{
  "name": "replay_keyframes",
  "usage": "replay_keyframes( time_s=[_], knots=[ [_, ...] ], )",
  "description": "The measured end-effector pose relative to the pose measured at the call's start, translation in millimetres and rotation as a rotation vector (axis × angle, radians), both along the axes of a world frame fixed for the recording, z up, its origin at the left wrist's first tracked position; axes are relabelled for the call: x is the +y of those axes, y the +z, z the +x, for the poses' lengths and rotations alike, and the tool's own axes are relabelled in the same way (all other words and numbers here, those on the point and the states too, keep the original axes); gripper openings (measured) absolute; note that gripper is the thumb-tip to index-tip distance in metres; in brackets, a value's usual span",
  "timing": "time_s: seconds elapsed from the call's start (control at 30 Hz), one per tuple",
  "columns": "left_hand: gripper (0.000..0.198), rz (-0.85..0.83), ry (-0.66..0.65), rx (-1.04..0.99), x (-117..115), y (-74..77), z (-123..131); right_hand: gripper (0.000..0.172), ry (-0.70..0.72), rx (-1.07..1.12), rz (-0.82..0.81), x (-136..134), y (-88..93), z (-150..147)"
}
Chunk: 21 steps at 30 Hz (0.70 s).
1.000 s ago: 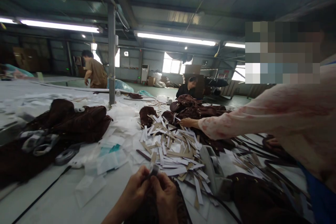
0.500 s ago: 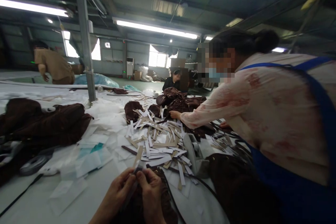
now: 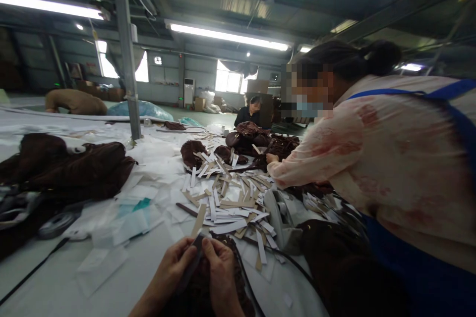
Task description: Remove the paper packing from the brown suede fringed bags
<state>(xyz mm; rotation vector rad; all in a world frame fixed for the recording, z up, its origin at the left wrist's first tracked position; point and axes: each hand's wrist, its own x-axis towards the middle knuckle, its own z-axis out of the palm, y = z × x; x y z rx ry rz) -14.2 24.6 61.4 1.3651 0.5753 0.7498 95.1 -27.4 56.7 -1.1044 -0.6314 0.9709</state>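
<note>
Close in front of me, my left hand (image 3: 175, 263) and my right hand (image 3: 221, 268) meet at the fingertips, both closed. They pinch a dark strap (image 3: 198, 240) between thumbs and fingers. A pale film-like layer shows along the strap below my left thumb. Just beyond the fingertips is a tan card strip (image 3: 200, 220); whether the fingers hold it, I cannot tell. Under my hands lies a gathered dark brown bag (image 3: 197, 285), partly hidden by my wrists. A heap of white and tan card strips (image 3: 226, 213) lies ahead on the table.
At right, a co-worker (image 3: 394, 143) in a blue apron leans over the table, one hand at the brown bags (image 3: 253, 138). A grey tape dispenser (image 3: 278, 218) stands near. Further brown bags (image 3: 70, 166), tape rolls (image 3: 59, 223) and a post (image 3: 128, 59) are left.
The co-worker's hand has moved right across the heap. A far person at left has bent down. My hands keep their pinch; the view has shifted slightly.
</note>
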Motion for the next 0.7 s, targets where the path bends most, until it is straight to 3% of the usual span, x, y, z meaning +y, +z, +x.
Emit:
replay_keyframes(
  time_s=[0.17,0.27,0.33,0.5,0.7],
  knots=[
    [0.041,-0.14,0.011,0.031,8.3,-2.6,-2.0,0.058,0.034,-0.732,-0.198,0.0,6.3,39.2],
    [0.043,-0.189,0.064,0.008,12.8,-4.9,-6.0,0.046,-0.035,-1.041,-0.247,2.6,9.5,78.7],
    [0.046,-0.212,0.09,0.002,14.4,-6.9,-6.6,0.033,-0.002,-1.216,-0.267,8.5,7.2,100.8],
    [0.049,-0.201,0.069,0.034,13.0,-10.8,-1.7,0.039,0.204,-1.56,-0.4,30.2,-15.1,123.7],
    [0.051,-0.193,0.068,0.074,11.7,-12.4,-2.7,0.029,0.23,-1.702,-0.506,37.2,-28.6,133.3]
  ],
)
